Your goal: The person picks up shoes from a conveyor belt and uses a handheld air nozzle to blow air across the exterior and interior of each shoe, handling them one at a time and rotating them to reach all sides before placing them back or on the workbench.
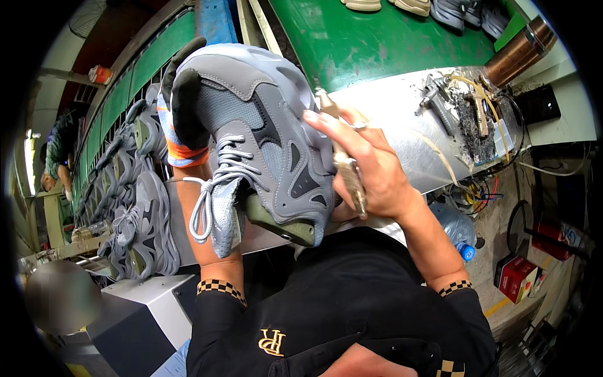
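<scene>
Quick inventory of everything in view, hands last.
Held shoe: one, grey, centre
Metal tool: one, silvery, beside shoe
Racked shoes: several, grey, left
Upper shoes: several, beige and grey, top
Worktop: one, green, top centre
Flask: one, copper, upper right
Loose tools: several, metallic, right
Jug: one, bluish, lower right
Carton: one, red, lower right
Co-worker: one, green clothing, left
Shirt: one, black, bottom
Left hand: one, dark glove, on toe
Right hand: one, bare, around tool

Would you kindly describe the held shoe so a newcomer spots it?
Above the black top, find the gloved left hand. It holds the grey sneaker; unlike the grey shoes at picture left, it is lifted in hand.
</scene>
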